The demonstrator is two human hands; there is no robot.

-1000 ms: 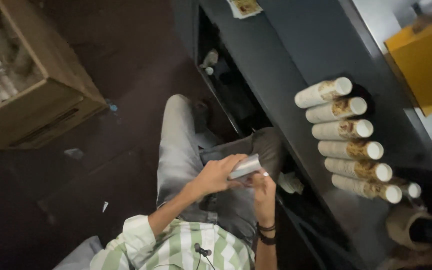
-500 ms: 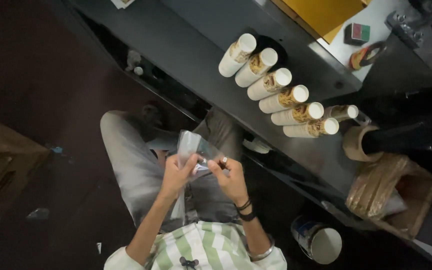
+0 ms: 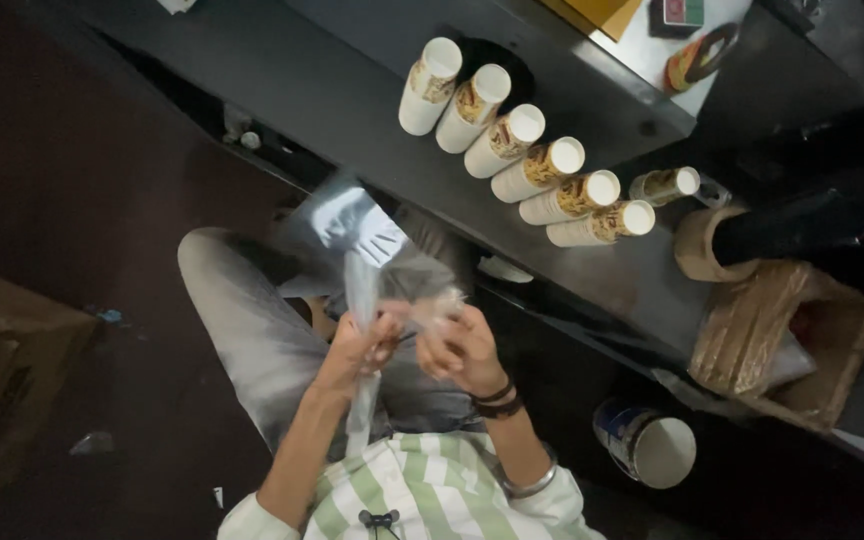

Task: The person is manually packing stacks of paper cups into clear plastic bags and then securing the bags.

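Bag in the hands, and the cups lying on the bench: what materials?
Bag: thin clear plastic film, glossy; glare and legs showing through it. Cups: likely paper, matte white rims with printed sides. Bench: probably painted metal, dull grey.

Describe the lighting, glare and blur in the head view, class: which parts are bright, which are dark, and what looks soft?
Head view: dim overall, with the floor at left nearly black; the row of paper cups is brightest, its white rims nearly washed out; glare streaks the clear plastic bag held by the left hand and right hand; the bag's edges and the fingers look slightly motion-blurred; the frame is tilted.
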